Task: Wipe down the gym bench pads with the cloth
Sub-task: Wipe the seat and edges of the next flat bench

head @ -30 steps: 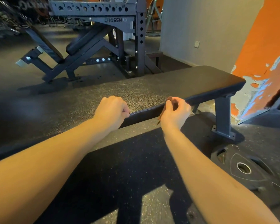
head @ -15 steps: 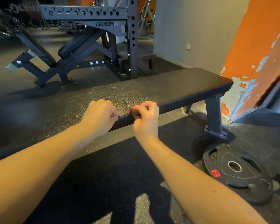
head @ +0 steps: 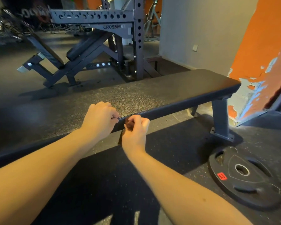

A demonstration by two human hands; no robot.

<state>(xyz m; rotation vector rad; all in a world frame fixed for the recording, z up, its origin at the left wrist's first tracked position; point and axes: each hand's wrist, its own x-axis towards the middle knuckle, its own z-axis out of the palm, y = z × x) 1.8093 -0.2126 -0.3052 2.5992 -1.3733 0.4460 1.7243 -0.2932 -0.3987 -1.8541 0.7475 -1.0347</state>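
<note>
Right hand: the right hand has slid leftward along the near edge of the bench pad; a second ago it was well apart from the left hand, now it sits just beside it, knuckles almost touching.
Cloth: the cloth, pinched in the right hand, was up at the pad's top near edge; now it is lower, against the near side face, with a tail hanging below the pad.
View: the weight plate on the floor shows more fully now, its red label in sight.
</note>
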